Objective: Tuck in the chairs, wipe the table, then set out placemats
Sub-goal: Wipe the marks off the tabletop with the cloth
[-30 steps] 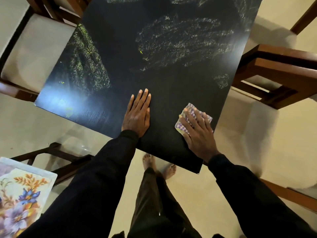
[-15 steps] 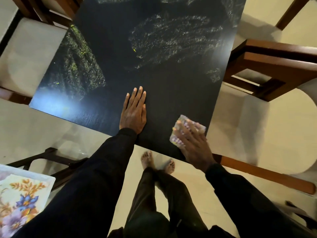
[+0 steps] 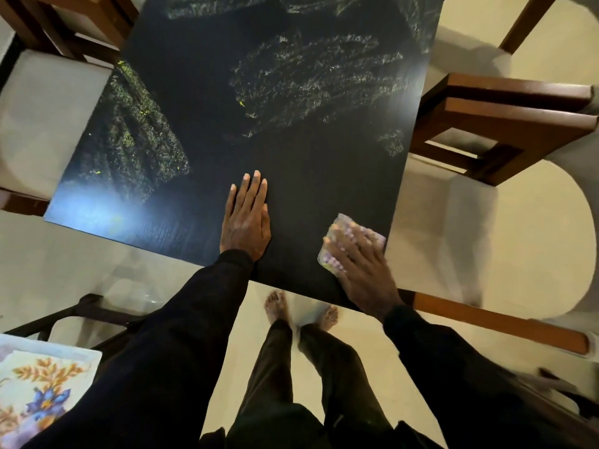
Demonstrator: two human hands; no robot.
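Observation:
A black table (image 3: 291, 134) fills the upper middle of the head view, its top streaked with pale wipe marks. My left hand (image 3: 247, 218) lies flat on the table near its front edge, fingers straight. To the right, my right hand (image 3: 359, 270) presses a small purple-checked cloth (image 3: 337, 234) onto the table's near right corner; the cloth is blurred and mostly covered by my fingers. A floral placemat (image 3: 39, 384) lies at the lower left, off the table.
Wooden chairs with pale seats stand around the table: one at the upper left (image 3: 42, 124), one at the right (image 3: 505, 124), and a dark frame (image 3: 90, 312) at the lower left. My bare feet (image 3: 277, 306) stand on the pale floor under the table's edge.
My right hand has slid the cloth toward me, to the near right corner of the table. My left hand has stayed flat in place.

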